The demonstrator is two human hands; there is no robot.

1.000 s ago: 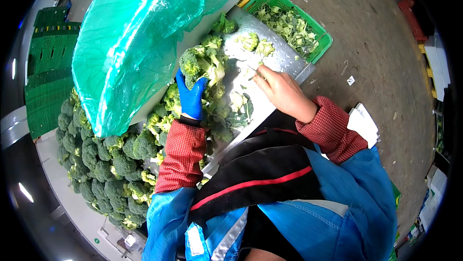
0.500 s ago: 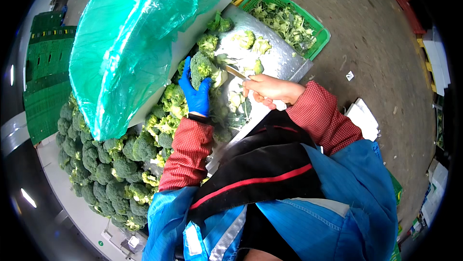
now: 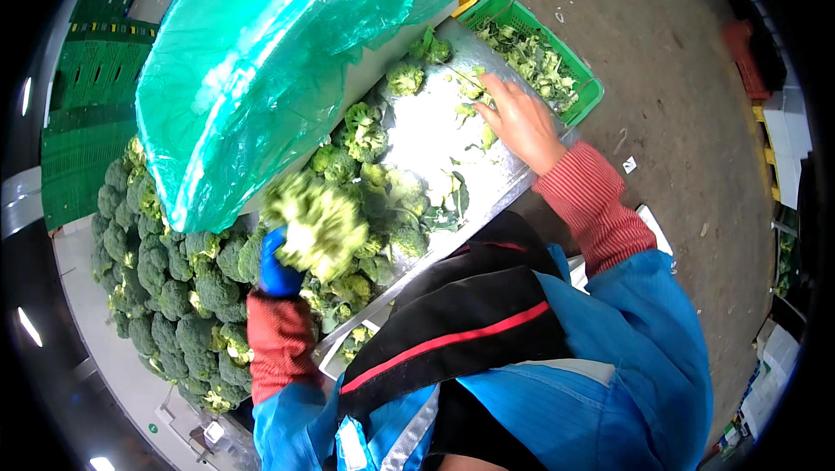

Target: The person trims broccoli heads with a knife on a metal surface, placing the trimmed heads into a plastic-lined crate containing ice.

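Observation:
My left hand (image 3: pixel 280 267), in a blue glove, grips a broccoli head (image 3: pixel 317 226), blurred by motion, over the left part of the metal worktop (image 3: pixel 509 153). My bare right hand (image 3: pixel 522 123) is at the worktop's far right, its visible fingers stretched and apart beside small pale green broccoli trimmings (image 3: pixel 470 84). No knife shows; the underside of this hand is hidden. Between my hands lie broccoli heads (image 3: pixel 364 133) and leafy scraps (image 3: pixel 452 201).
A large green plastic bag (image 3: pixel 252 80) stands along the worktop's far left side. A big pile of broccoli (image 3: pixel 178 297) fills the left. Beyond the right end is a green basket (image 3: pixel 587 93) of trimmings. Stacked green crates (image 3: pixel 96 123) stand at far left.
My left hand has moved left and nearer me with a broccoli head. My right hand has gone farther away and right, to the trimmings; the knife it held is out of sight.

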